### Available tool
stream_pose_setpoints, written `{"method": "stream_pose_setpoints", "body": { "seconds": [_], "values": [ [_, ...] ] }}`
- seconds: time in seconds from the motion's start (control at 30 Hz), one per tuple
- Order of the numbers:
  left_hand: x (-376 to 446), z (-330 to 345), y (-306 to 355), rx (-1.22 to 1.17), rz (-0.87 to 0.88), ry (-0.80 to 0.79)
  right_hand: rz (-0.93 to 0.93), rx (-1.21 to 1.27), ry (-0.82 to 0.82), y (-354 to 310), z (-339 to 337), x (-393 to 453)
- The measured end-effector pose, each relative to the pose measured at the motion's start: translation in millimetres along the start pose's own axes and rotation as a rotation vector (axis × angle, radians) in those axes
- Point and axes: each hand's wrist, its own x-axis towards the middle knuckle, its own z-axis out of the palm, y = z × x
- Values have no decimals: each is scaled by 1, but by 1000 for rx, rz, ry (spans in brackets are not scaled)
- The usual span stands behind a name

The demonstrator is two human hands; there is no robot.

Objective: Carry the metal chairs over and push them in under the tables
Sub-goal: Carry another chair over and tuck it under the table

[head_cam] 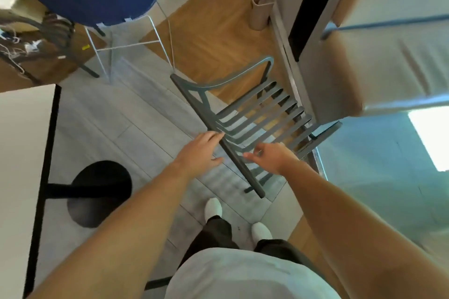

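Both bare arms reaching to twelve o'clock, left hand [198, 147] and right hand [272, 155] spread loose beside chair [245, 114] top rail, gripping nothing, white table [21, 153] at nine o'clock.

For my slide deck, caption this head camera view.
Both hands, left hand and right hand, reach for the grey slatted metal chair's backrest beside a white table.

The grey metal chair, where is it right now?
In the head view the grey metal chair stands right of centre, directly ahead of the person, between the white table at left and a glass partition at right, both hands reaching for its backrest.
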Motion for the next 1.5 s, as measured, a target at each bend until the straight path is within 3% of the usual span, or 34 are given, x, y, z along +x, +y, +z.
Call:
{"method": "stream_pose_setpoints", "body": {
  "seconds": [0.1, 0.3, 0.7, 1.07, 1.5],
  "values": [
    [34, -17, -20, 107, 106, -30, 57, 69, -40, -14, 10, 15],
    [93, -21, -59, 360, 211, -254, 83, 124, -64, -30, 45, 31],
    [153, -25, -69, 676, 281, -323, 246, 167, 33, -48, 80, 54],
    [137, -16, -53, 728, 170, -293, 227, 145, 67, -42, 85, 45],
    [65, 25, -25, 607, -102, -314, -37, -77, -65, 8, 84, 19]
  ]
}}
